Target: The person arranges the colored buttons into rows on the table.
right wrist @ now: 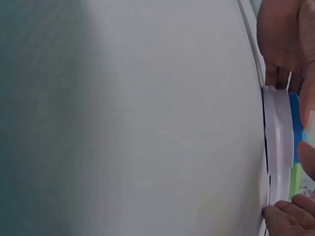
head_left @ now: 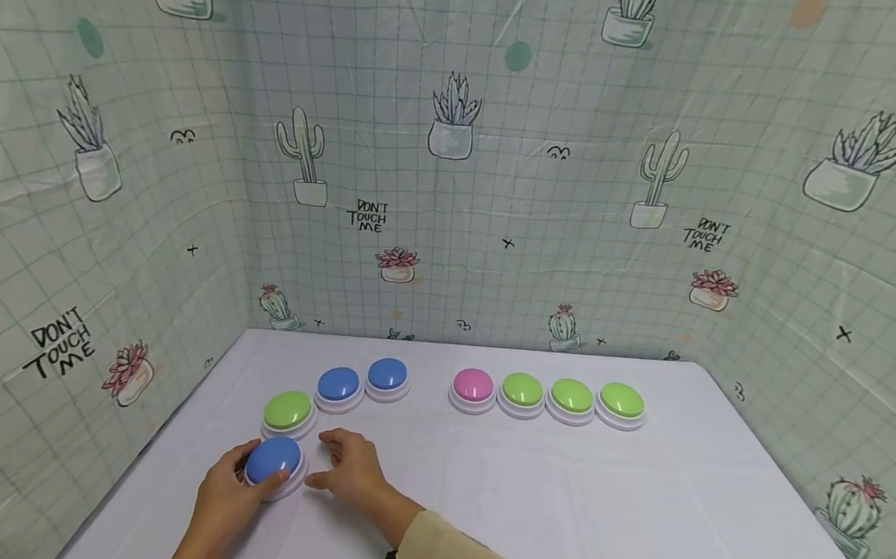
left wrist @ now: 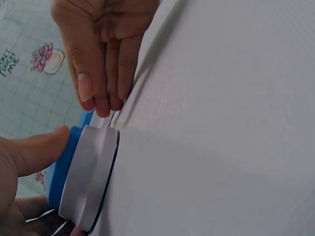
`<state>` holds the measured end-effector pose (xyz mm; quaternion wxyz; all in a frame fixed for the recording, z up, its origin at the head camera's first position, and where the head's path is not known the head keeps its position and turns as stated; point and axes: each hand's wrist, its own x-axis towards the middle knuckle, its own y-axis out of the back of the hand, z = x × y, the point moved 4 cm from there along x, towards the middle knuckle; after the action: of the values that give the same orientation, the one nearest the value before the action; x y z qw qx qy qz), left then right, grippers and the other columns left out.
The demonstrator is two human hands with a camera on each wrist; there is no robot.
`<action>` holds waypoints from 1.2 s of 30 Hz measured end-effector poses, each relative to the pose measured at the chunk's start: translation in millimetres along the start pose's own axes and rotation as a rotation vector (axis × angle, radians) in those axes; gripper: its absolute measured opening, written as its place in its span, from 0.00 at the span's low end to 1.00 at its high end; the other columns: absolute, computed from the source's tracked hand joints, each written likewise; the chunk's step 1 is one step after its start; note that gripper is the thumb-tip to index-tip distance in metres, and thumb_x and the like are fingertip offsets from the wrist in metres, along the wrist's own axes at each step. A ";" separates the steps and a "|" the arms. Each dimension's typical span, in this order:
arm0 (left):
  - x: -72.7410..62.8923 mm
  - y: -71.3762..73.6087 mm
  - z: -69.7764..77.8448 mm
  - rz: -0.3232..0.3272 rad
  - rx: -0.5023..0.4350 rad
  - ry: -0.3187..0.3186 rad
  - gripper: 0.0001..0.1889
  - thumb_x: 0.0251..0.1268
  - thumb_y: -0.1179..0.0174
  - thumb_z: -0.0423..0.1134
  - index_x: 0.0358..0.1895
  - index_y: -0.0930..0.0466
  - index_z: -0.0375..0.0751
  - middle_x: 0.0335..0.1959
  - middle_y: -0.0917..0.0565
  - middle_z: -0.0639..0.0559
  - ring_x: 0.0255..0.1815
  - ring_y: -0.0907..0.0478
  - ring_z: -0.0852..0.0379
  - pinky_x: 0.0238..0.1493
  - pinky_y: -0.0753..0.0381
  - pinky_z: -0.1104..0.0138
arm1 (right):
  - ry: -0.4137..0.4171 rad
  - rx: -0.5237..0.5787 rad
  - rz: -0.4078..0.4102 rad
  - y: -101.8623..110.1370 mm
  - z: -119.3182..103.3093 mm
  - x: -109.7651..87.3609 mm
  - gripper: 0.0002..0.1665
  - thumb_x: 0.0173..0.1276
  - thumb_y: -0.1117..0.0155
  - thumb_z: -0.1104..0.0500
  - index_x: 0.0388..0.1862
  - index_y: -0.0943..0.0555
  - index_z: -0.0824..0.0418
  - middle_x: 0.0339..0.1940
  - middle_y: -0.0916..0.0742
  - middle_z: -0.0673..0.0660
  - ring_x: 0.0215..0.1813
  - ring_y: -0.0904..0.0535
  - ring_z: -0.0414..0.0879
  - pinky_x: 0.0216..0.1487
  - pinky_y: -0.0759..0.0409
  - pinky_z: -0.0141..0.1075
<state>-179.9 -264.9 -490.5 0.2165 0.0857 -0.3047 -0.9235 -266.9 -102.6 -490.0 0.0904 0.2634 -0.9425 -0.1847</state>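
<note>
My left hand (head_left: 228, 497) grips a blue dome push button (head_left: 273, 460) on a white round base at the front left of the table. Its thumb lies on the near edge of the dome, and its fingers reach round the left side. In the left wrist view the white base (left wrist: 91, 177) is seen side-on, close to the table. Just right of this button, my right hand (head_left: 359, 475) hovers with thumb and fingers apart, holding nothing. Directly behind stands a green button (head_left: 287, 412), with two blue buttons, a left one (head_left: 338, 385) and a right one (head_left: 388, 375), farther back.
To the right, a pink button (head_left: 473, 387) and three green buttons, the first one (head_left: 523, 390) beside it, form a row. A white cloth (head_left: 577, 491) covers the table. Patterned cactus fabric (head_left: 505, 202) hangs at the back and both sides.
</note>
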 end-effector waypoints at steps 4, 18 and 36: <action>-0.2 2.7 -2.8 -0.027 -0.006 0.003 0.50 0.59 0.21 0.43 0.76 0.42 0.21 0.73 0.36 0.17 0.74 0.37 0.21 0.74 0.34 0.35 | 0.020 -0.034 -0.004 -3.1 -3.4 1.2 0.33 0.53 0.16 0.71 0.59 0.16 0.67 0.60 0.11 0.61 0.62 0.14 0.52 0.62 0.15 0.35; -5.8 6.8 -5.9 -0.036 -0.044 -0.025 0.47 0.55 0.20 0.34 0.75 0.36 0.21 0.70 0.30 0.19 0.71 0.29 0.26 0.69 0.26 0.48 | 0.032 -0.186 0.035 -14.6 -13.0 0.7 0.32 0.47 0.11 0.66 0.55 0.11 0.61 0.50 0.08 0.52 0.54 0.15 0.40 0.61 0.17 0.33; -6.8 8.9 -8.2 -0.030 -0.096 0.000 0.46 0.51 0.17 0.36 0.74 0.30 0.26 0.68 0.24 0.25 0.69 0.25 0.31 0.67 0.22 0.50 | 0.061 -0.067 0.027 -16.2 -13.4 2.0 0.34 0.43 0.10 0.69 0.54 0.11 0.63 0.48 0.07 0.53 0.56 0.13 0.39 0.66 0.19 0.32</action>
<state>-168.4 -272.6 -491.5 0.2067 0.0798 -0.2587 -0.9402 -257.5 -120.5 -484.0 0.1300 0.2531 -0.9361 -0.2066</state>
